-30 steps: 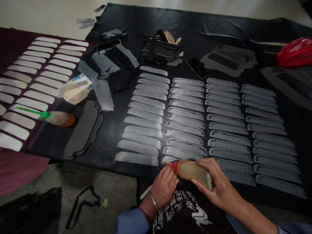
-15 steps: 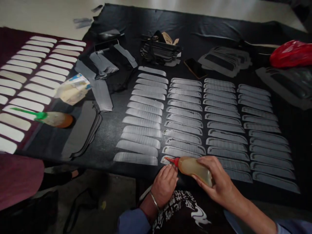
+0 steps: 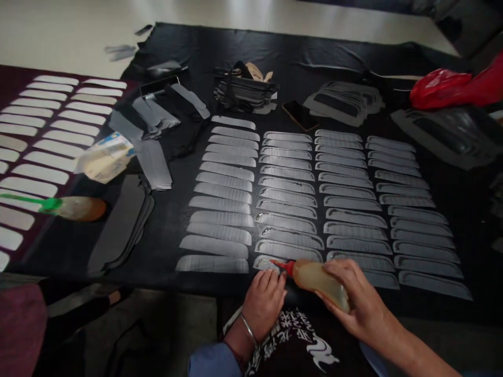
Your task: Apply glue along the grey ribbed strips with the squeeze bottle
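Note:
My right hand (image 3: 359, 296) is wrapped round a squeeze bottle (image 3: 320, 283) of yellowish, glue-like liquid, tilted with its red nozzle (image 3: 283, 266) pointing left. The nozzle tip is at the upper edge of a grey curved strip (image 3: 262, 263) at the near end of the second column. My left hand (image 3: 264, 297) lies with fingers extended along the near edge of that strip, just below the nozzle. Farther strips in this column (image 3: 288, 225) carry a shiny line along their curved edge. The leftmost column's strips (image 3: 212, 263) look dull, with no such line.
More strips (image 3: 432, 285) lie in columns to the right. To the left are stacked grey pieces (image 3: 118, 225), a green-nozzled bottle (image 3: 82, 208) and a crumpled bag (image 3: 106, 157). Behind are a bundle of dark pieces (image 3: 243, 91), a phone (image 3: 299, 114) and a red bag (image 3: 440, 89). Someone's sleeve (image 3: 19, 324) shows at lower left.
The nozzle tip has moved a little to the right along the nearest strip. My left hand has shifted slightly right relative to it. The whole view has also shifted.

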A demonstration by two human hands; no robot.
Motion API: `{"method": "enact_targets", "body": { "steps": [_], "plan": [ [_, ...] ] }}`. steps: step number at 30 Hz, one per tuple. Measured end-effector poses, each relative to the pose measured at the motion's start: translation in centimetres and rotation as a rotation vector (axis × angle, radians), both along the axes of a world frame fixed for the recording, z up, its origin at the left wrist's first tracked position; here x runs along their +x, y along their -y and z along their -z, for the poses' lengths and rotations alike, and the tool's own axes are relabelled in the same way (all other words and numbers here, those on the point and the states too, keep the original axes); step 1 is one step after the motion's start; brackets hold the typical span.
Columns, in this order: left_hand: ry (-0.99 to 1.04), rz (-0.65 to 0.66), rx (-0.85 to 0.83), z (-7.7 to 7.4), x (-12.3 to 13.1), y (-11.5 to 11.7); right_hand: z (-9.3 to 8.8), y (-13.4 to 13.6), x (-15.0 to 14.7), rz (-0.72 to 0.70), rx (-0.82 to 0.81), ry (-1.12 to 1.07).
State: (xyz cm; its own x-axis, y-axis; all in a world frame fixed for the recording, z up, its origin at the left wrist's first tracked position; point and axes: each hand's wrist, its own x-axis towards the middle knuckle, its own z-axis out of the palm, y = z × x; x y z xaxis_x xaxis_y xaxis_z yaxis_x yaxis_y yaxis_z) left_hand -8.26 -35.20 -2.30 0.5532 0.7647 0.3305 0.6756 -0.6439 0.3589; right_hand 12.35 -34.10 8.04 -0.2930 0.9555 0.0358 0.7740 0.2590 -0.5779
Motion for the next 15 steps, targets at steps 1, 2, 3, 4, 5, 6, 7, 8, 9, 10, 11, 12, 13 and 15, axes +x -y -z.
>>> {"method": "enact_targets", "body": {
  "steps": [1,2,3,4,5,6,7,8,9,10,11,12,13,15],
  "plan": [
    [-0.004,0.001,0.001,-0.1,0.0,-0.1,0.0,0.1,0.1,0.003,0.002,0.001],
    [-0.008,0.002,0.001,-0.1,0.1,-0.1,0.0,0.2,0.3,0.004,0.002,0.003],
    [-0.015,0.003,-0.003,-0.2,0.2,-0.2,-0.1,0.3,0.4,0.006,0.001,0.006],
    [-0.023,0.005,-0.008,-0.2,0.2,-0.2,-0.1,0.4,0.5,0.007,0.001,0.007],
    [-0.030,0.006,-0.016,-0.2,0.3,-0.3,-0.2,0.5,0.7,0.009,-0.001,0.008],
    [-0.037,0.008,-0.026,-0.2,0.3,-0.3,-0.2,0.7,0.8,0.012,-0.003,0.008],
    [-0.040,0.012,-0.033,-0.2,0.4,-0.3,-0.3,0.8,0.9,0.019,-0.006,0.008],
    [-0.036,0.021,-0.034,-0.2,0.5,-0.3,-0.4,0.9,1.0,0.029,-0.010,0.008],
    [-0.029,0.034,-0.032,-0.1,0.6,-0.3,-0.5,1.1,1.1,0.038,-0.015,0.009],
    [-0.021,0.052,-0.029,0.0,0.6,-0.3,-0.6,1.3,1.2,0.047,-0.019,0.011],
    [-0.017,0.070,-0.025,0.1,0.7,-0.3,-0.7,1.4,1.3,0.056,-0.023,0.014],
    [-0.015,0.084,-0.021,0.1,0.7,-0.4,-0.8,1.6,1.4,0.067,-0.027,0.019],
    [-0.017,0.094,-0.016,0.2,0.8,-0.4,-0.8,1.7,1.6,0.077,-0.032,0.026],
    [-0.031,0.107,-0.012,0.3,0.9,-0.4,-0.9,2.1,1.9,0.095,-0.040,0.031]
  ]
}}
